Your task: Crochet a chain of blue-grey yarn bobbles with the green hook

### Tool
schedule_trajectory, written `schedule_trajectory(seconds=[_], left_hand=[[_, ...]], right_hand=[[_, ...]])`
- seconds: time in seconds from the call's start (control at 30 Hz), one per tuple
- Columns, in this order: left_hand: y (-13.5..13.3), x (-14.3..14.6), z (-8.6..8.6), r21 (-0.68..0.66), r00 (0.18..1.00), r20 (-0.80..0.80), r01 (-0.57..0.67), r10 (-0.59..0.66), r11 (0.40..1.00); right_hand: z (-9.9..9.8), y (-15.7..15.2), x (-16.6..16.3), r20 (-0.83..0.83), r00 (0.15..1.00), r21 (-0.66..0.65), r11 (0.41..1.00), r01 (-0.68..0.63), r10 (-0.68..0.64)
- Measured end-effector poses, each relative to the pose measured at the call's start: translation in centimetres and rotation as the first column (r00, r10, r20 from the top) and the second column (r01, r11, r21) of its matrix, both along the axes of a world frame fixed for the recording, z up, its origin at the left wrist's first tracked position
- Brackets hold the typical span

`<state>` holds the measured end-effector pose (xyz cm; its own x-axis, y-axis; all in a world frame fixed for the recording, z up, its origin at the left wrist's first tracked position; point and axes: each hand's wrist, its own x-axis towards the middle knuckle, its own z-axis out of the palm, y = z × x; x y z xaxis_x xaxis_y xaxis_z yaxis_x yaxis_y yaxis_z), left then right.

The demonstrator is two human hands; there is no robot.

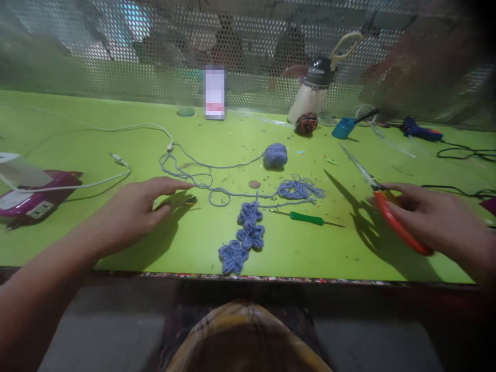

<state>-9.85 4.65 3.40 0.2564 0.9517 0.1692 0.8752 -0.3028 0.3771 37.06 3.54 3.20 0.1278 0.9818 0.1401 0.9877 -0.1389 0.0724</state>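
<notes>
My right hand (420, 212) is wrapped round the red handles of a pair of scissors (399, 225), whose blades point up and away over the table. My left hand (141, 206) holds nothing, its forefinger stretched out at the loose lavender yarn (201, 181); I cannot tell if they touch. A small dark-tipped thing (189, 201) lies by its thumb. Between the hands are crocheted lavender flowers (233, 257) in a row near the front edge. Beside them rest a green-handled crochet hook (306, 218) and a loose yarn bundle (296, 190). The yarn ball (276, 156) sits farther back.
At left are a purple power strip (58, 188) and a white cable (96, 181). Along the back stand a phone (214, 93), a bottle (312, 90), a dark multicoloured yarn ball (306, 124), a blue container (343, 128) and a blue glue gun (420, 129), before a perforated metal panel (256, 46).
</notes>
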Motion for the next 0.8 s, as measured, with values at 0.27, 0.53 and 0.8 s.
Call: schedule_trajectory(seconds=[0.27,0.53,0.8], left_hand=[[-2.8,2.3,1.8,0.17,0.963,0.148,-0.251,0.227,0.953],[-2.1,7.7,-0.3,-0.218,0.965,0.179,0.226,-0.189,0.949],[-1.7,8.3,-0.1,-0.222,0.974,0.217,0.115,-0.066,0.968]], right_hand=[[0.6,-0.1,-3.5,0.139,0.981,0.073,0.987,-0.145,0.134],[1.7,-1.8,-13.3,-0.505,0.673,0.071,0.803,-0.592,0.541],[0.1,1.7,-17.5,-0.473,0.696,-0.019,0.783,-0.622,0.54]])
